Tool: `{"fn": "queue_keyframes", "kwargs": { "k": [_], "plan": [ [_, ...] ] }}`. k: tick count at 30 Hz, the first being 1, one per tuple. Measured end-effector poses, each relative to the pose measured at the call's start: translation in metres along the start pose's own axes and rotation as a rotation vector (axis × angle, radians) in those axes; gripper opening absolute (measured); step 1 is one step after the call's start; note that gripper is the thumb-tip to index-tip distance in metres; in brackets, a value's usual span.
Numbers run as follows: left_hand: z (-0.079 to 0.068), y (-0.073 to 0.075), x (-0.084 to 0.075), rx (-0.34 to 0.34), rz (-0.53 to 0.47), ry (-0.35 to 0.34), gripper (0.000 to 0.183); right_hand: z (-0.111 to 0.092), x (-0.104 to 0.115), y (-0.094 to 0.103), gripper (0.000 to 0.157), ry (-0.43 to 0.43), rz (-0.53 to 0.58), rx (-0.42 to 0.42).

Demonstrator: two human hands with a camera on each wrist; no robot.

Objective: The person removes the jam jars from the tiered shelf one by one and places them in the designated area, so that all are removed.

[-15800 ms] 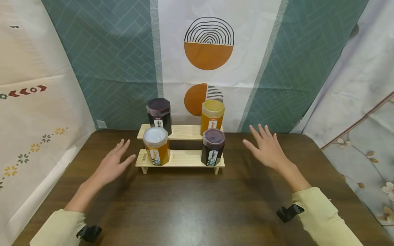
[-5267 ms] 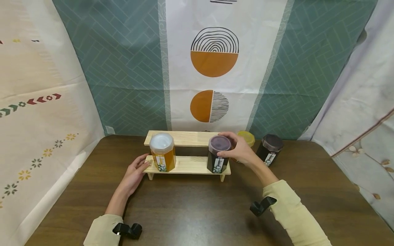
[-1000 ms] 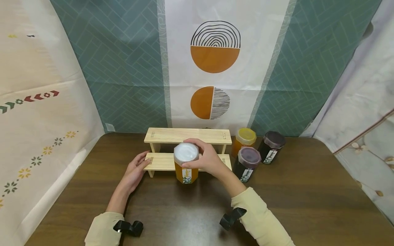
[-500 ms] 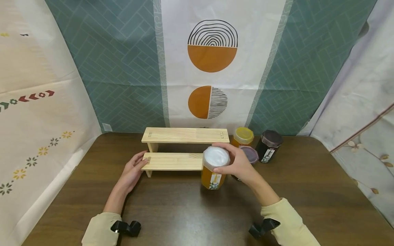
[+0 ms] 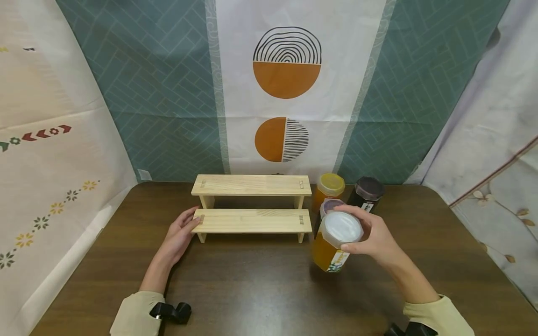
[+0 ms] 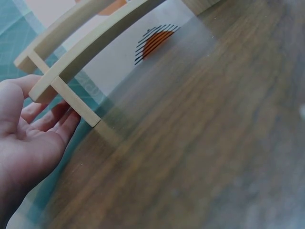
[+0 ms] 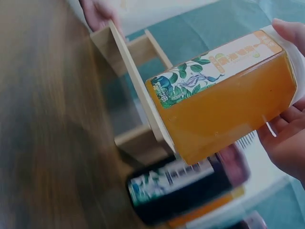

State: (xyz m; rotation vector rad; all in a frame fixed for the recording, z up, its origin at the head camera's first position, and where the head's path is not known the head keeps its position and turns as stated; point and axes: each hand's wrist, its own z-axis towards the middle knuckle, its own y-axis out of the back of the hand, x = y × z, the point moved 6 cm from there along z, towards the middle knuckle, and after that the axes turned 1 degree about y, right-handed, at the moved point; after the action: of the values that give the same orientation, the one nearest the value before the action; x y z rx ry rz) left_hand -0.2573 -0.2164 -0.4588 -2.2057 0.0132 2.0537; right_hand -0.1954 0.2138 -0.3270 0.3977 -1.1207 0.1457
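My right hand (image 5: 376,238) grips an amber jar (image 5: 325,254) with a white lid by its top, fingers and thumb around the lid. The jar is tilted and above the table, right of the two-tier wooden rack (image 5: 252,221). In the right wrist view the amber jar's label (image 7: 190,76) faces the camera. My left hand (image 5: 178,235) holds the left end of the rack's lower shelf; the left wrist view has the thumb over the shelf end (image 6: 45,90) and fingers below it. Both shelves are bare. A dark jar with a purple lid (image 5: 330,204) is partly hidden behind the amber one.
A yellow-lidded jar (image 5: 331,184) and another dark jar (image 5: 368,189) stand right of the rack, near the table's back edge. Behind the brown table (image 5: 244,284) hangs a patterned cloth (image 5: 168,93). Further cloths hang at both sides.
The amber jar has gone from in front of the rack's middle to the right of it in my right hand. Earlier, the other jars left the shelves for the table. My left hand stays at the rack.
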Motion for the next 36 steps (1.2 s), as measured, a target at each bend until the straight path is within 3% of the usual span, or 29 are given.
{"fn": "queue_keyframes", "kwargs": {
  "k": [12, 20, 28, 33, 36],
  "plan": [
    [-0.001, 0.001, 0.001, -0.004, -0.003, 0.003, 0.06, -0.024, -0.014, 0.054, 0.067, 0.03, 0.096, 0.064],
    [0.001, 0.002, 0.001, 0.003, -0.001, 0.003, 0.061, -0.025, -0.043, 0.089, 0.064, -0.02, 0.006, 0.023],
    [0.002, 0.0, 0.004, -0.006, -0.009, 0.016, 0.06, -0.02, -0.079, 0.105, 0.062, -0.115, 0.079, 0.039],
    [0.005, -0.001, 0.004, 0.002, -0.012, 0.0, 0.061, -0.017, -0.085, 0.11, 0.061, -0.136, 0.12, 0.105],
    [0.006, 0.001, 0.003, -0.004, -0.009, -0.002, 0.061, -0.014, -0.083, 0.111, 0.061, -0.163, 0.064, 0.138]
  ]
}}
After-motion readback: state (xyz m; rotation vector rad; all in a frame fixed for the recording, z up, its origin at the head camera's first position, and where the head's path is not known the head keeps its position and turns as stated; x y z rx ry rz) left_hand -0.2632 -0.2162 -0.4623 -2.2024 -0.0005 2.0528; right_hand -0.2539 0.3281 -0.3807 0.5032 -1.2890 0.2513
